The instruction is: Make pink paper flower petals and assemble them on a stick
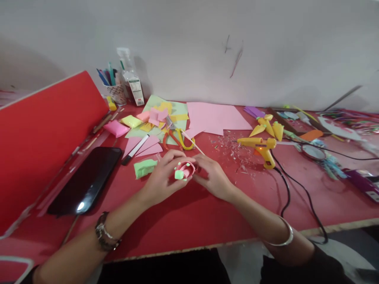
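Between my hands is a small pink rolled piece (188,169) with light green dots round its rim and a green lump at its front. My left hand (162,176) is closed round its left side. From the right, the fingers of my right hand (215,177) are closed on its other side. A thin pale stick (194,142) slants up from beside my right fingers; whether they touch it I cannot tell. Left of my left hand lies a crumpled light green packet (145,168). Scissors (179,139) with orange and yellow handles lie just beyond my hands.
A yellow glue gun (260,150), its light lit, trails a black cord (286,193) at right. Yellow paper cones (268,127) sit behind it. Pink sheets (217,116) lie by the wall. At left are a phone (85,179), marker (135,150) and red board (47,138).
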A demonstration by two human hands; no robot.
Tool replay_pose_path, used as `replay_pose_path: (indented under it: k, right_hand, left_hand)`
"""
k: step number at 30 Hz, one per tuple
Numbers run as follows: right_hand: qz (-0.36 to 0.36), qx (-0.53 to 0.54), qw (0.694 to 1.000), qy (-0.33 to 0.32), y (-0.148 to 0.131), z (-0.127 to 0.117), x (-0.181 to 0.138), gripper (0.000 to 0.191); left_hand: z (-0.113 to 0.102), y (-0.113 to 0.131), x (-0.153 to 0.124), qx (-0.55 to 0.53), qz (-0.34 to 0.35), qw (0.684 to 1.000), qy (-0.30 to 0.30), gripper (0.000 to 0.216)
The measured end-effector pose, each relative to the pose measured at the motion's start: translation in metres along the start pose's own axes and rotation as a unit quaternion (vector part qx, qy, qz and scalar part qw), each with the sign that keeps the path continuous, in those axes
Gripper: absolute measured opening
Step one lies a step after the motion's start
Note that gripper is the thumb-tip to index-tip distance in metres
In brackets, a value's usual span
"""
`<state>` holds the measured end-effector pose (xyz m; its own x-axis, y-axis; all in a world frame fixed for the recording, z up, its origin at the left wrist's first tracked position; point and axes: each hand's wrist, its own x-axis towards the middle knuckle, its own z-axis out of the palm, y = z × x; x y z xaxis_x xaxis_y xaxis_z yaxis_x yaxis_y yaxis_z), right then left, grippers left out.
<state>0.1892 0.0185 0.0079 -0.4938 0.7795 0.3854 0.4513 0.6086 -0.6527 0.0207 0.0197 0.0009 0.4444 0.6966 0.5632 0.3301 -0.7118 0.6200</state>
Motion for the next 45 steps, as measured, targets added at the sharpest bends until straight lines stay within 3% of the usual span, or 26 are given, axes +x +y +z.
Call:
replay_pose_path:
  k: [4, 12, 19, 22, 26, 30, 34, 38, 45]
  right_hand:
    - [0.01, 0.022, 0.998, -0.05, 0.001, 0.002, 0.0, 0.012]
    - [0.163, 0.198, 0.964, -0.071, -0.002, -0.001, 0.008, 0.02]
    - [0.155, 0.304, 0.936, -0.088, -0.016, -0.028, 0.01, 0.032]
    - [0.161, 0.267, 0.95, -0.02, -0.019, -0.055, 0.002, 0.029]
    - [0.173, 0.156, 0.968, 0.092, -0.017, -0.108, -0.016, 0.027]
    - [0.22, 0.013, 0.952, 0.21, 0.003, -0.167, -0.04, 0.032]
    - [0.336, -0.165, 0.904, 0.205, 0.039, -0.213, -0.06, 0.031]
    - [0.377, -0.199, 0.88, 0.212, 0.069, -0.241, -0.069, 0.028]
    - [0.448, -0.23, 0.858, 0.105, 0.108, -0.241, -0.064, 0.036]
  left_hand:
    - [0.002, -0.001, 0.0, -0.026, -0.025, 0.999, -0.007, 0.011]
    - [0.003, -0.004, 0.003, -0.083, -0.102, 0.99, -0.059, 0.025]
    - [-0.001, 0.002, 0.001, -0.103, -0.117, 0.984, -0.091, 0.031]
    - [-0.001, 0.004, 0.001, -0.096, -0.136, 0.981, -0.104, 0.031]
    - [0.001, 0.005, 0.0, -0.082, -0.142, 0.978, -0.132, 0.032]
    - [0.005, 0.008, -0.002, -0.047, -0.139, 0.971, -0.191, 0.03]
    - [0.008, 0.009, -0.003, -0.002, -0.119, 0.967, -0.227, 0.029]
    - [0.01, 0.006, -0.003, 0.014, -0.119, 0.966, -0.228, 0.028]
    - [0.012, 0.005, -0.001, 0.04, -0.094, 0.964, -0.244, 0.026]
